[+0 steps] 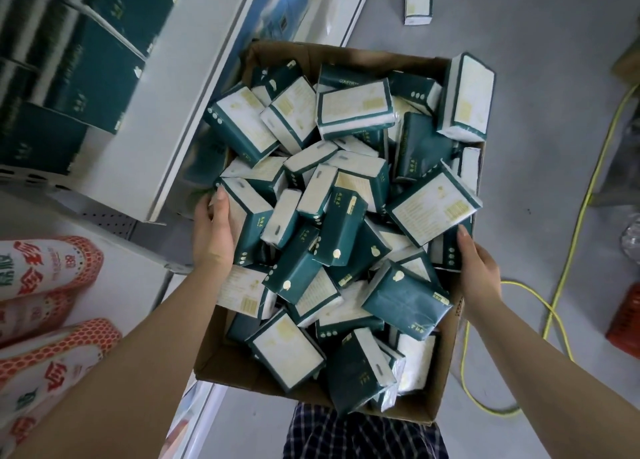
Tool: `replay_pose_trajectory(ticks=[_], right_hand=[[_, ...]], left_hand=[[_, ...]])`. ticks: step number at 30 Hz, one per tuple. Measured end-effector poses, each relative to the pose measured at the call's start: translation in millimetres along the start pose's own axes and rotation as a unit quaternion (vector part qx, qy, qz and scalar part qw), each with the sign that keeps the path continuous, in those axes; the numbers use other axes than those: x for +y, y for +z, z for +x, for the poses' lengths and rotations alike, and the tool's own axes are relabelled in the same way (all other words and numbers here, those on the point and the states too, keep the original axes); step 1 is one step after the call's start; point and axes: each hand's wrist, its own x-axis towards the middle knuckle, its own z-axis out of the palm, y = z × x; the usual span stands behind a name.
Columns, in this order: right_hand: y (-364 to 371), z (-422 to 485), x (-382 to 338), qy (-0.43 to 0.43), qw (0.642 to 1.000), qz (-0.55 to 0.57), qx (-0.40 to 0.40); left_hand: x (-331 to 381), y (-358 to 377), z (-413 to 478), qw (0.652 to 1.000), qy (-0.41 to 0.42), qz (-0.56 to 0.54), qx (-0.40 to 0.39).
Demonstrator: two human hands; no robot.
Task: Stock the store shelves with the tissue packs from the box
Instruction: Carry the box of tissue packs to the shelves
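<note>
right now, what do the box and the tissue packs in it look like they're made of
The box looks like brown cardboard, probably corrugated: matte, with creased flaps. The tissue packs seem wrapped in thin plastic film, teal and white, which wrinkles and catches light at the sealed ends.

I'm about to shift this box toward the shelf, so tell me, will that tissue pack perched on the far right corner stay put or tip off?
Probably tips off: the tissue pack stands tilted over the rim of the cardboard box, barely supported. It looks soft and light, plastic-wrapped, so likely slippery, and a fall shouldn't harm it.
</note>
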Motion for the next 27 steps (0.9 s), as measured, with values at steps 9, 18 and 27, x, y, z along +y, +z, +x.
replay_pose_trajectory(ticks=[9,18,27], right_hand=[[-6,-42,-29,-0.207,0.942,-0.262,0.028],[-21,-118,-96,-0.412,0.785,-0.452,-0.102],[-100,-211,-125,-0.479,0.703,-0.508,-0.134]], left_hand=[[39,-8,-35,0.989,0.094,0.113,-0.011],[99,-37,-112,0.851,0.365,0.355,-0.128],[144,-84,-207,0.777,0.428,0.419,-0.193]])
